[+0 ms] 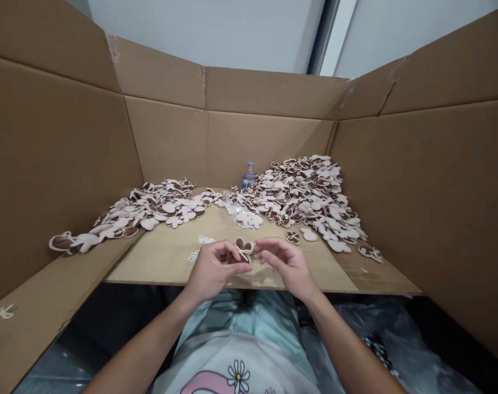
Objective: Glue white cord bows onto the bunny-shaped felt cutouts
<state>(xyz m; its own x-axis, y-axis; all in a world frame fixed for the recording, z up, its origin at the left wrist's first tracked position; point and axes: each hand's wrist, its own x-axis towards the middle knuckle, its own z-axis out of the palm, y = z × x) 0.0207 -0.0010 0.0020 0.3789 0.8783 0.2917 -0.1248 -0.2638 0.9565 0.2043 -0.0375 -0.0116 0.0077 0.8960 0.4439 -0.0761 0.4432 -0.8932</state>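
My left hand (212, 268) is closed, pinching a brown flower-shaped piece (244, 249) with a pale edge and a cream bow on its front. Close to the right edge of this piece is my right hand (288, 264), its fingers curved and its thumb a little apart from them. I cannot tell whether its fingertips touch the piece. Just beyond, on the board, lie a small brown four-petal piece (292, 237) with a cream bow and a pale rounded piece (308, 234). Small white printed pieces (207, 239) lie beside my left hand.
Tall cardboard walls (269, 93) enclose the board (150, 262). A large heap of brown and pale pieces (306, 191) rises at the back right, with a lower heap (150, 208) at left. Between them stand a water bottle (249, 178) and a clear plastic bag (235, 205).
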